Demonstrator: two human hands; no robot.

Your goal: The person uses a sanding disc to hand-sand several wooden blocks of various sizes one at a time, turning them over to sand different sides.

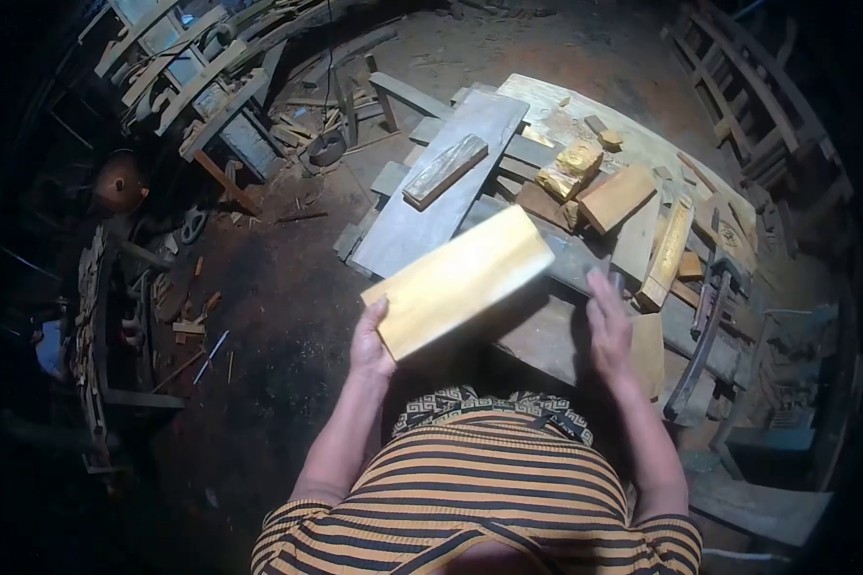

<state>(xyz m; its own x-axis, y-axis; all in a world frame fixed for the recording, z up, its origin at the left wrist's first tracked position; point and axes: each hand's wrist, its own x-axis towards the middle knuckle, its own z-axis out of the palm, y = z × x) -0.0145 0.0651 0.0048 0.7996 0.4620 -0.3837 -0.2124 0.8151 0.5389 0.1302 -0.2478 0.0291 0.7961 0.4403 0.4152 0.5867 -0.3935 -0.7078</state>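
Note:
A pale yellow wooden block (460,280) is held up in front of my body, tilted with its far end to the upper right. My left hand (371,343) grips its near left end, with the thumb on the top face. To the right of the block and apart from it, my right hand (608,324) is raised with fingers stretched out and nothing visible in it. Beyond my right hand, a squared wooden block (618,198) and rough yellow wood pieces (571,171) lie on the bench boards.
A grey plank (441,177) on the bench bears a weathered wood piece (448,170). At the right lies a long-handled tool (700,356) with a metal head, beside a long yellow billet (667,251). Stacked timber (216,81) stands at the upper left. Scraps litter the floor.

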